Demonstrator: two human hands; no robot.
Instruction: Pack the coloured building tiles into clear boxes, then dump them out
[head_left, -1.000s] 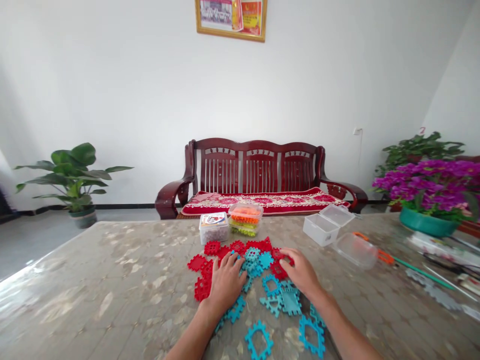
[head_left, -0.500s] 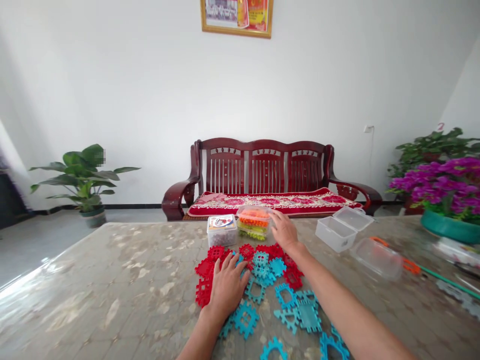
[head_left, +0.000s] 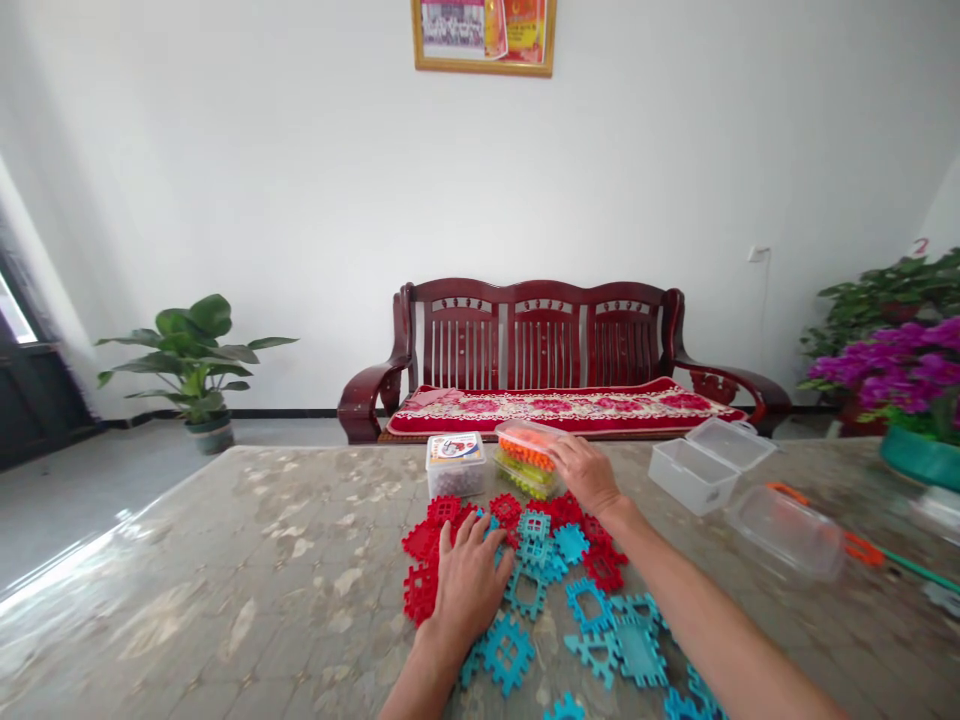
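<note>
My left hand (head_left: 469, 583) lies flat, fingers spread, on a pile of red interlocking tiles (head_left: 421, 541) and teal interlocking tiles (head_left: 544, 555) in the middle of the marble-patterned table (head_left: 225, 580). My right hand (head_left: 589, 472) reaches forward and grips the right side of a clear plastic box (head_left: 525, 457) filled with orange and green pieces; the box is tilted, its right end lifted. A closed small box with a printed label (head_left: 455, 463) stands just left of it.
An open empty white box (head_left: 709, 462) and a clear lid (head_left: 786, 517) lie to the right, with orange-handled scissors (head_left: 855, 545) and a potted purple flower (head_left: 911, 395). A red wooden bench (head_left: 551, 365) stands beyond the table's far edge.
My right hand left the tiles, reached forward to the clear box of orange and green pieces and now grips and tilts it. The left hand stayed on the tiles.
</note>
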